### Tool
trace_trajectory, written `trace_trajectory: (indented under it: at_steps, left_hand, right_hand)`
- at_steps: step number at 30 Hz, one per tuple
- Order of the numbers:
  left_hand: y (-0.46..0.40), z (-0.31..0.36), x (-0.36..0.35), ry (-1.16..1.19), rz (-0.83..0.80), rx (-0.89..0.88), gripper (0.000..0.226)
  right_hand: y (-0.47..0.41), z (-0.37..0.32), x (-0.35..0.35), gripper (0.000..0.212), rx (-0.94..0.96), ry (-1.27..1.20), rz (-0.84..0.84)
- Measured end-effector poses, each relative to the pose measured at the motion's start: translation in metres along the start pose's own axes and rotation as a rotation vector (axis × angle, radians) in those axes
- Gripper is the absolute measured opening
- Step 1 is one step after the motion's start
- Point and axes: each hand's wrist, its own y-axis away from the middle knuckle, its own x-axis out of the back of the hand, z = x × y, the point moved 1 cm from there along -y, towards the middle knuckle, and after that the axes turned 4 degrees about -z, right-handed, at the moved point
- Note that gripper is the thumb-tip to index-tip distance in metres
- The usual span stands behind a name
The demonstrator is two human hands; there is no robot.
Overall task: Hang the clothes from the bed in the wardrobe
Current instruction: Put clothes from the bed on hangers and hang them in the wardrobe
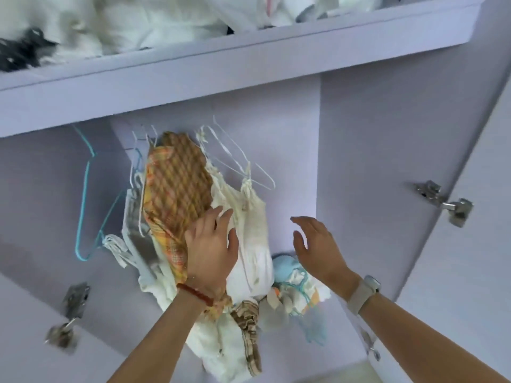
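**A:** where were the clothes at that pt?

**B:** inside the pale lilac wardrobe (359, 134), hanging bunched together under the shelf. Orange-and-brown checked garment (177, 186) next to a cream-white strappy garment (249, 236) on thin white wire hangers (243, 164). Empty turquoise wire hanger (85, 197) hung off to the left.

**A:** and the hands?

**B:** left hand (211, 250) was flat w/ fingers straight, pressing on the checked + cream fabrics, red cord bracelet (195, 294) on that wrist. Right hand (318, 244) was spread, gripping nothing, just beside the cream one, not touching afaict. Beige-strapped watch (365, 290) on that wrist.
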Motion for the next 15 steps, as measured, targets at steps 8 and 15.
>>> trace_trajectory:
  at_steps: [8,15]
  left_hand:
    - [-0.088,-0.067,0.014,-0.238,0.01,0.45,0.059]
    - [-0.083,-0.098,-0.004,-0.333,-0.069,0.516,0.069]
  right_hand:
    - [-0.171,-0.047,-0.01,0.046,0.236,0.055,-0.038]
    - [-0.229,-0.072,-0.04,0.03,0.004,-0.216,-0.219]
